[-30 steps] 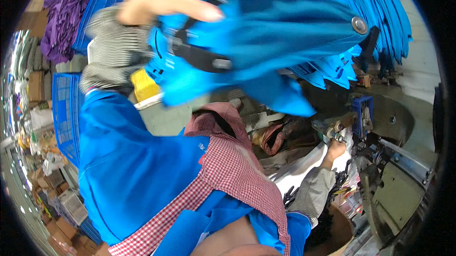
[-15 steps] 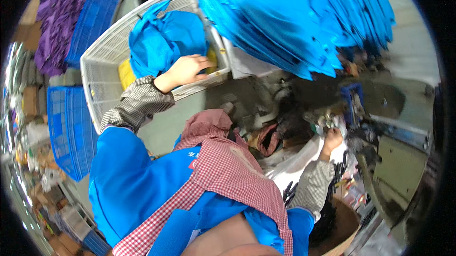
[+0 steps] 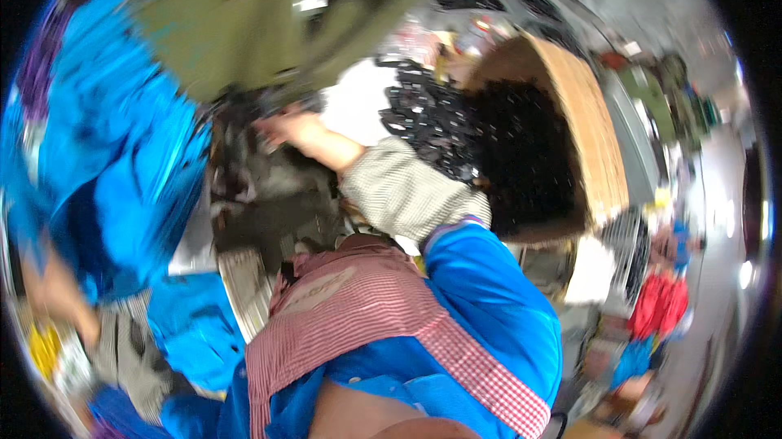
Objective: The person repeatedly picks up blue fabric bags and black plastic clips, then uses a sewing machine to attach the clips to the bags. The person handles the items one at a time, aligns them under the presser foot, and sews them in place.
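Observation:
Stacked blue cloth pieces (image 3: 122, 138), probably garments, hang at the left. Against their lower edge is my left hand (image 3: 55, 286), smeared by motion, so its fingers and any grip on the cloth cannot be made out. My right hand (image 3: 297, 129) reaches to dark machine parts (image 3: 236, 105) under a green machine body (image 3: 236, 24). Its fingers look closed there, and what they hold, if anything, is hidden by blur. Another blue cloth piece (image 3: 195, 329) lies in the white basket (image 3: 244, 288), beside my left forearm.
To the right of my right arm, a cardboard box (image 3: 590, 129) holds many small black pieces (image 3: 521, 154). More black pieces (image 3: 423, 105) lie on a white surface (image 3: 358, 101) beside it. Red cloth (image 3: 658, 305) hangs farther right.
The view has swung to the right, bringing the cardboard box into full sight. My left hand has left the white basket for the blue stack's edge. My right hand remains by the machine.

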`<state>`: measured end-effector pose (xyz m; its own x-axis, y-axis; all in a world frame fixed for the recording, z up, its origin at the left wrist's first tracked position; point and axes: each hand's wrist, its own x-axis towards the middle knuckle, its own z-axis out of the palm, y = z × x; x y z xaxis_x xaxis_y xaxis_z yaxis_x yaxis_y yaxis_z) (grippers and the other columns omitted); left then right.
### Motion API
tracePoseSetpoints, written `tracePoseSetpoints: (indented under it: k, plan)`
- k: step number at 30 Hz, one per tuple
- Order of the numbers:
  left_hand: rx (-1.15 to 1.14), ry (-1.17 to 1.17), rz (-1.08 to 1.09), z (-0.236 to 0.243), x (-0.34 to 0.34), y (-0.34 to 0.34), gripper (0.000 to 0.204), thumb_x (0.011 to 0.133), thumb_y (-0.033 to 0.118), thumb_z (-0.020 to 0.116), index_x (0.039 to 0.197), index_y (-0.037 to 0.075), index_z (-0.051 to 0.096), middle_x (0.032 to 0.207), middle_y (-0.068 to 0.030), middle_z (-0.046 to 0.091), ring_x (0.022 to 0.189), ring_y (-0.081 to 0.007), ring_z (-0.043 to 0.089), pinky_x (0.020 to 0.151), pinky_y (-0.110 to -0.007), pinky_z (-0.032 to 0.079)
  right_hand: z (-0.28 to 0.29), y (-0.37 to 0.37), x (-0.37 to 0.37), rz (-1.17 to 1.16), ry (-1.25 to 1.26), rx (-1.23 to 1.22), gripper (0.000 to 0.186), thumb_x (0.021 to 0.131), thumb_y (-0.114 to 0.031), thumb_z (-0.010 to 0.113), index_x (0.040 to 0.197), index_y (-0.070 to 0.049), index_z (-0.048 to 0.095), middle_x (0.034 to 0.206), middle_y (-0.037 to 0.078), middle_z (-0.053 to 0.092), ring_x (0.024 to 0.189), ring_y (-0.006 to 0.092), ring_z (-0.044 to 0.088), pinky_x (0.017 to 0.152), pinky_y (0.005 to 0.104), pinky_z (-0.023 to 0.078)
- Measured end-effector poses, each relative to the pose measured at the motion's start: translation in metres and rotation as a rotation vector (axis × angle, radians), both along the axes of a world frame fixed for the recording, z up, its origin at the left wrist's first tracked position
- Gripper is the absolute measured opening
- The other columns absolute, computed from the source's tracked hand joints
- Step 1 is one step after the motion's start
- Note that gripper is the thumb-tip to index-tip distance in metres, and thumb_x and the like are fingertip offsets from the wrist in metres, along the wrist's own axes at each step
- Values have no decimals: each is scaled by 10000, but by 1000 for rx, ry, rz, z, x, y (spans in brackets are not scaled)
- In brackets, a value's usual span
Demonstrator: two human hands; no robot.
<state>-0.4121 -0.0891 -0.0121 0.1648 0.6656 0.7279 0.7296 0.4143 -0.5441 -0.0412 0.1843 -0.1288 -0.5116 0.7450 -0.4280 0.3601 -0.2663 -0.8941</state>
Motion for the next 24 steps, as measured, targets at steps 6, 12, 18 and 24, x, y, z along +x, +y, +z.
tracePoseSetpoints:
  k: [6,12,18,24]
  plan:
    - [95,-596,55,10,-38,-67,229,828,221,564,994,72,615,814,-90,612,712,-183,563,655,-324,456,-11,5,-4,126,726,-188,214,693,-52,707,766,-7,511,655,78,564,522,117,523,436,259,437]
    - [14,-895,145,-5,16,-110,235,834,195,552,1003,37,590,851,-81,587,738,-164,531,678,-311,436,-18,-3,-12,-109,521,83,273,637,-72,741,781,42,540,583,72,557,471,113,516,396,251,412]
    - [-129,-1197,43,-22,52,-125,241,841,169,540,1013,1,565,888,-71,562,764,-145,499,701,-299,416,-21,-37,24,101,618,759,228,718,-81,650,922,-28,562,708,63,613,618,146,577,558,271,460]
    - [-683,-1805,-414,-52,171,-29,158,840,152,531,808,-2,540,711,6,482,654,-100,391,563,-276,334,15,-123,84,751,833,146,696,686,-170,729,1256,-6,364,1118,118,555,1002,207,530,842,378,437]
